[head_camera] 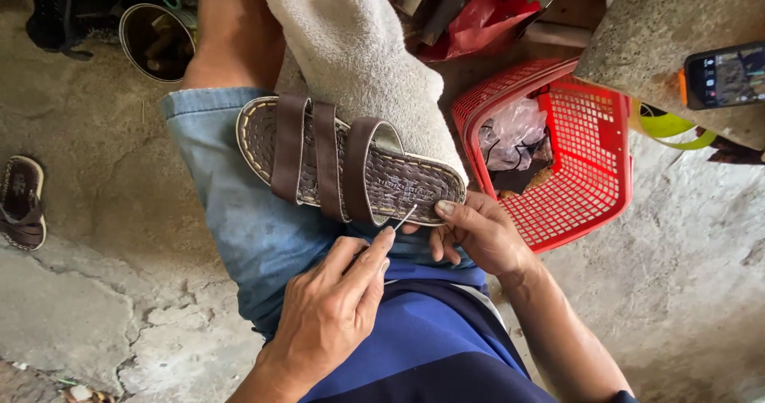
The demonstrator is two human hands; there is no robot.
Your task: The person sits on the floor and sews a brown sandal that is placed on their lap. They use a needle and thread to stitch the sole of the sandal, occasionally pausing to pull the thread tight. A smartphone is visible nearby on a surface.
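Spare sandal (21, 202) on concrete floor (103, 307) at far L; brown sandal (343, 162) lies sole-down across thigh on pale towel (358, 44). L hand (327, 311) pinched shut on thin needle (403, 218), tip at sandal's heel edge. R hand (478, 232) grips heel end, thumb on rim; red basket (590, 156) just beside, R.

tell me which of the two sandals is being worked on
The brown strapped sandal lying across the person's knee: the right hand steadies its heel edge while the left hand holds a needle there. The other sandal lies untouched on the floor.
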